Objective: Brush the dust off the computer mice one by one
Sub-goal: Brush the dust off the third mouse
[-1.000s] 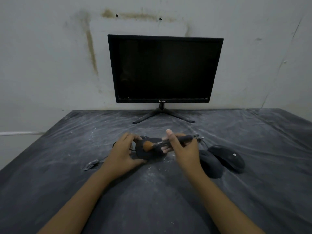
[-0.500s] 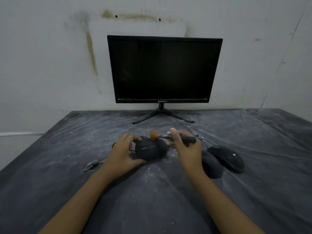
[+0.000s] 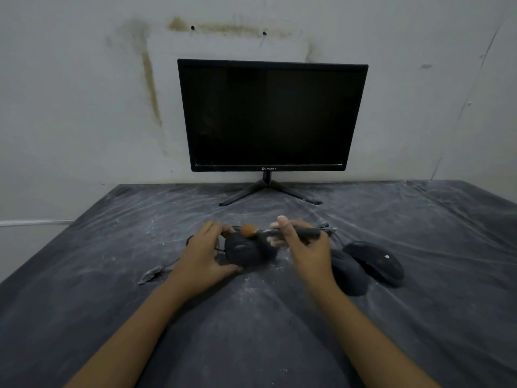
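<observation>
A black wired mouse (image 3: 244, 252) rests on the dusty table, and my left hand (image 3: 202, 253) grips its left side. My right hand (image 3: 303, 247) holds a dark-handled brush (image 3: 293, 233) level, pointing left. Its orange bristle head (image 3: 247, 230) sits at the mouse's far top edge. Two more black mice lie to the right: one (image 3: 349, 271) beside my right wrist, another (image 3: 376, 260) with a small white mark further right.
A dark monitor (image 3: 272, 116) on a splayed stand is at the back against the wall. The grey table (image 3: 251, 331) is wrapped in wrinkled plastic film with white dust specks. A mouse cable and its plug (image 3: 149, 274) trail to the left.
The brush head has moved from the middle of the mouse's top up to its far edge. My left hand keeps the mouse in the same place.
</observation>
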